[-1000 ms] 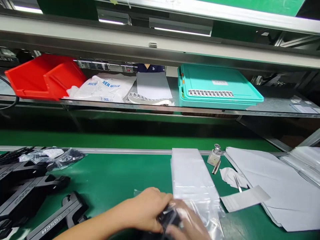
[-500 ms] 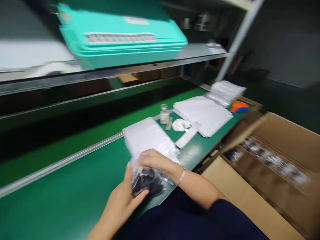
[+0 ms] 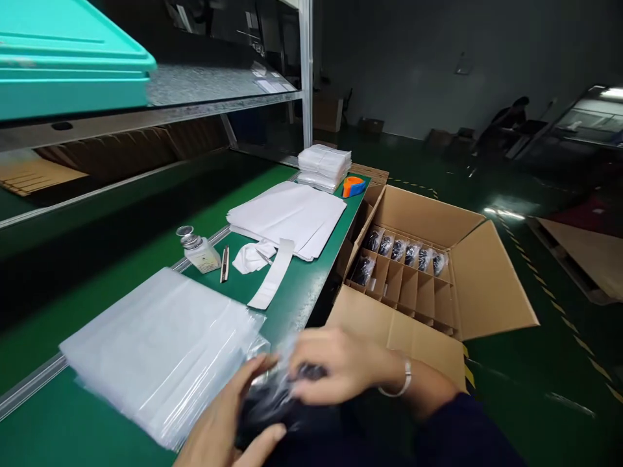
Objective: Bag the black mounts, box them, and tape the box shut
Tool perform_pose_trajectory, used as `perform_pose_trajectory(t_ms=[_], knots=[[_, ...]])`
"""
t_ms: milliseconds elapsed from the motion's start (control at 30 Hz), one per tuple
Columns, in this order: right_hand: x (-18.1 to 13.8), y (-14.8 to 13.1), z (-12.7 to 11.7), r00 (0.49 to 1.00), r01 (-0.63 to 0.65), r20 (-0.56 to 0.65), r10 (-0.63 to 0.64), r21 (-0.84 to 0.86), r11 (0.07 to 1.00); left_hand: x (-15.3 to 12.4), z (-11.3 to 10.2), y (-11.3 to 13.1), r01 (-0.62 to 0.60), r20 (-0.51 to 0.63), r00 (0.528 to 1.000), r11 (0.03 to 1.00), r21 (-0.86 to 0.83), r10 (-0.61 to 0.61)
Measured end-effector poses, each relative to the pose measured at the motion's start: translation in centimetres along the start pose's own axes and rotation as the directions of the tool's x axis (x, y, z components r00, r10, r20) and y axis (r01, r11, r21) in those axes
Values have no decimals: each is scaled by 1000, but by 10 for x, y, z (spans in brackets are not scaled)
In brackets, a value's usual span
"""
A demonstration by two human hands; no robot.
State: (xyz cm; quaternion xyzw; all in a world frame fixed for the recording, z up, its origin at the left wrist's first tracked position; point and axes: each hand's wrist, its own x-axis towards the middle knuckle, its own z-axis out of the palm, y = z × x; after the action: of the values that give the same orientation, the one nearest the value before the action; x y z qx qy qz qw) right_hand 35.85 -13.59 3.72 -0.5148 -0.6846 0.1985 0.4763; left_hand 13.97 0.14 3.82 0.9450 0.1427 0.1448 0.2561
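Both hands are on a black item in a clear plastic bag (image 3: pixel 267 405), low in the view at the bench edge; its exact kind is not clear. My left hand (image 3: pixel 228 415) is wrapped round the bag from the left, with its thumb along the near side. My right hand (image 3: pixel 326 366), blurred by motion, closes on the top of the bag from the right. A stack of clear plastic bags (image 3: pixel 160 350) lies flat just left of the hands. Right of them stands an open divided carton (image 3: pixel 496 285), where several bagged black items (image 3: pixel 410 253) sit in cells.
On the green bench (image 3: pixel 311 285) are a bottle with a metal top (image 3: pixel 202 254), tweezers (image 3: pixel 224 264), a white cloth (image 3: pixel 250 257), a paper strip (image 3: pixel 272 275), white sheets (image 3: pixel 287 217) and an orange-blue tape dispenser (image 3: pixel 353 187). A shelf above holds a turquoise bin (image 3: pixel 73 65). A person (image 3: pixel 511 117) sits far off.
The view has swung right, bringing the carton and its cells into fuller sight. My hands still hold the bagged item, now beside the bench's near edge.
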Motion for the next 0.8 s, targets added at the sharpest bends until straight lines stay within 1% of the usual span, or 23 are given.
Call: perform_pose_trajectory(t_ms=[33,67,100,133,167,200,233,267,300,333,400,433,467,567,633,700,800], knots=[[-19,0,-22,987,-103,-126,97,-46,994,7,2,3,6,-13,1000,1000,9,-5],[-39,2,-44,933,-249,-286,217,-79,965,12,4,2,16,-14,1000,1000,20,-16],[-58,7,-66,834,-384,-463,301,-95,918,15,6,0,22,-3,1000,999,25,-22],[-76,14,-86,673,-511,-666,322,-105,853,17,9,-4,18,10,1000,1000,19,-18],[-92,24,-104,497,-619,-821,280,-110,777,18,13,-10,-1,16,1000,1000,0,1],[-104,37,-120,355,-710,-909,220,-109,695,19,18,-15,-24,26,999,999,-25,24],[-113,52,-132,256,-778,-954,155,-108,619,21,23,-19,-47,37,998,998,-49,48],[-117,68,-142,216,-831,-968,126,-114,545,23,29,-23,-65,51,996,996,-65,69],[-117,85,-148,217,-881,-964,151,-127,455,26,34,-26,-77,73,994,995,-70,82],[-113,101,-152,236,-923,-948,215,-149,354,29,39,-29,-80,95,992,995,-65,86],[-100,127,-155,266,-962,-884,385,-215,170,39,43,-36,-51,107,993,998,-28,54],[-91,137,-154,272,-962,-850,451,-250,108,45,43,-40,-27,95,995,1000,-1,27],[-82,144,-154,281,-956,-823,494,-283,73,52,42,-45,8,86,996,999,37,-11],[-58,156,-152,334,-929,-761,556,-367,55,76,35,-61,130,81,986,973,192,-147],[-48,163,-154,358,-907,-719,595,-419,40,94,31,-69,163,101,975,943,290,-199],[-45,172,-158,363,-892,-689,628,-451,21,112,32,-74,170,130,964,917,361,-230],[-50,191,-158,341,-880,-648,681,-474,-10,137,40,-76,169,163,952,888,427,-260]])
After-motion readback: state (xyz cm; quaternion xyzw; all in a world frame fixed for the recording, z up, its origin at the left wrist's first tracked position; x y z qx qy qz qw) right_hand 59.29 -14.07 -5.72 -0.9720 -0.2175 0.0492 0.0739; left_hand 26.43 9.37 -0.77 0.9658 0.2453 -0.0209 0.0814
